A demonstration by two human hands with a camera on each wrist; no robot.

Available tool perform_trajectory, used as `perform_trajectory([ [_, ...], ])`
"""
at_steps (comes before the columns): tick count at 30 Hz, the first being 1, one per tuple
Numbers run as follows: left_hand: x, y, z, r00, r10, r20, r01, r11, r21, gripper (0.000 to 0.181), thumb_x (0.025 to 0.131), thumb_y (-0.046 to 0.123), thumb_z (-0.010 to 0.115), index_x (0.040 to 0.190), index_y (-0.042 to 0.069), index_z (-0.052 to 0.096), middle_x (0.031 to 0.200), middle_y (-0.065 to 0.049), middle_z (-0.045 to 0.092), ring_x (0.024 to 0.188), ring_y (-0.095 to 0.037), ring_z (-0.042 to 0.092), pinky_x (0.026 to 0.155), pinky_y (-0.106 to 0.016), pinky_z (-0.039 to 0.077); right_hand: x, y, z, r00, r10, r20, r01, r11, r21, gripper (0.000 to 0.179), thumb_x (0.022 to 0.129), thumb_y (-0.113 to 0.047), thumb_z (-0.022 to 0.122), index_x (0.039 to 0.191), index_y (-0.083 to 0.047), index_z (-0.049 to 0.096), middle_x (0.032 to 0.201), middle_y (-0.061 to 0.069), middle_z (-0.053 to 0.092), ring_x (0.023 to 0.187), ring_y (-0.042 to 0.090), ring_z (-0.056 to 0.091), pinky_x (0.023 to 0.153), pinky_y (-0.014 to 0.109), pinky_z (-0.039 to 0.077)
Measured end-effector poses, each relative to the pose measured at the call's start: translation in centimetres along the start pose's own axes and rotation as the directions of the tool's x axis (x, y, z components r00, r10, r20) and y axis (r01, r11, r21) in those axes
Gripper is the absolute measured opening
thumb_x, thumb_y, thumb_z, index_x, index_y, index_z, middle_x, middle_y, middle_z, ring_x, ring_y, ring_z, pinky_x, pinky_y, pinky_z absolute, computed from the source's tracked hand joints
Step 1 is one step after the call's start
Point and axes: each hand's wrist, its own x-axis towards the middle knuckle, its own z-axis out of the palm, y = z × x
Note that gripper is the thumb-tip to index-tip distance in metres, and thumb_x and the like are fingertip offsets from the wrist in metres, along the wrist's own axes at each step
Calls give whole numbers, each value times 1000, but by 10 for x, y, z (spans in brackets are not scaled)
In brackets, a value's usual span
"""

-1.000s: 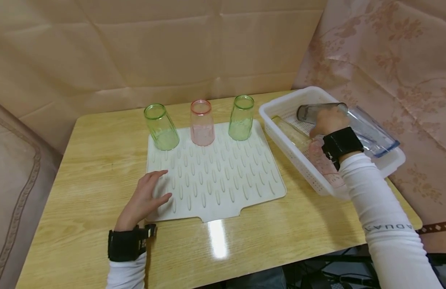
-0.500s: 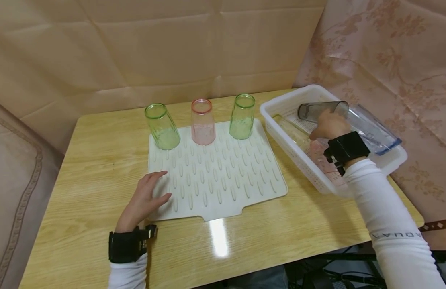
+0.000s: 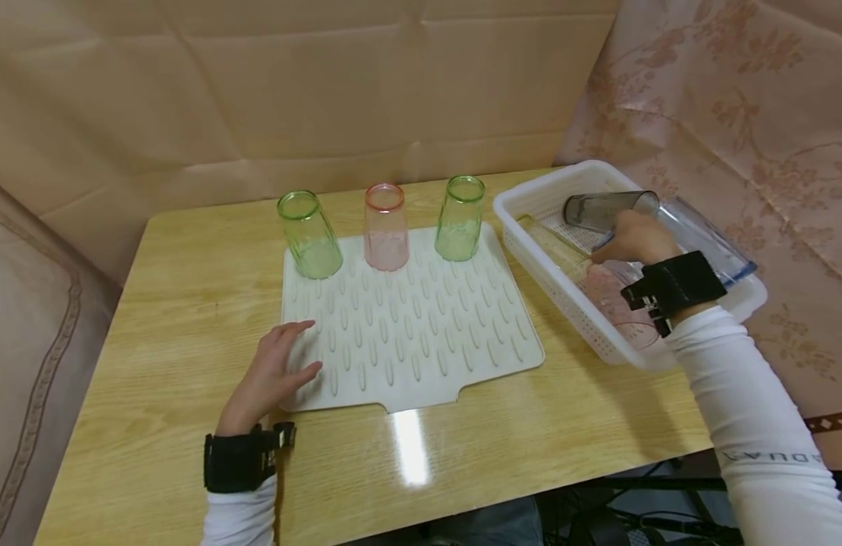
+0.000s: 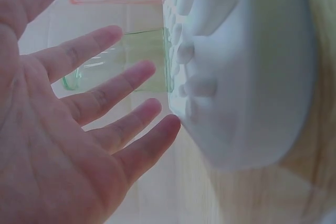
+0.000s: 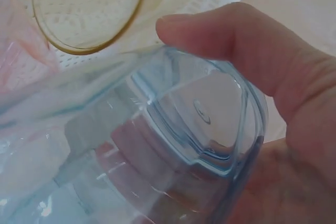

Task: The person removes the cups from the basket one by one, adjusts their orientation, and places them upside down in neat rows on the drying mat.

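My right hand (image 3: 639,236) is inside the white basket (image 3: 544,274). In the right wrist view its thumb lies along the side of a clear bluish glass (image 5: 173,124), gripping it near the base, with the other fingers mostly hidden behind. Beside that glass are an amber glass (image 5: 89,45) and a pink glass (image 5: 23,51). My left hand (image 3: 267,375) is at the near left edge of the white ridged mat (image 3: 421,341), fingers spread and holding nothing. Along the mat's far edge stand a green glass (image 3: 312,239), a pink glass (image 3: 386,231) and another green glass (image 3: 460,224).
A grey glass (image 3: 598,211) lies at the basket's far end, and a clear glass with a blue rim (image 3: 717,243) lies along its right side. The wooden table (image 3: 175,326) backs onto a beige cloth (image 3: 291,91); a floral cloth (image 3: 749,152) hangs on the right.
My right hand has shifted slightly right inside the basket, its wrist turning and its thumb showing more. My left hand and the standing glasses keep their places.
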Motion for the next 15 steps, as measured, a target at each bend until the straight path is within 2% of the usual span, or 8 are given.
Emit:
perform_trajectory([
  [5, 1, 0, -1, 1000, -18, 5, 18, 1000, 7, 64, 85, 10, 73, 139, -3, 42, 136, -29, 39, 127, -44, 32, 103, -61, 29, -5, 0, -7, 998, -46, -53, 48, 998, 38, 38, 73, -25, 78, 79, 5, 55, 74, 15, 54, 69, 34, 52, 60, 47, 45],
  [11, 1, 1, -1, 1000, -20, 3, 20, 1000, -11, 64, 84, 10, 73, 139, -3, 43, 137, -29, 39, 127, -45, 31, 103, -62, 28, -13, -3, -19, 992, -68, -110, 78, 993, 89, 46, 74, -24, 79, 94, 10, 55, 81, 21, 57, 69, 35, 52, 54, 39, 42],
  [15, 0, 0, 0, 1000, -16, 0, 16, 1000, -19, 64, 84, 10, 73, 139, -3, 43, 136, -29, 39, 127, -45, 31, 103, -61, 28, -17, -5, -26, 987, -77, -143, 94, 989, 114, 52, 75, -24, 79, 100, 13, 52, 84, 22, 56, 70, 35, 52, 55, 37, 40],
])
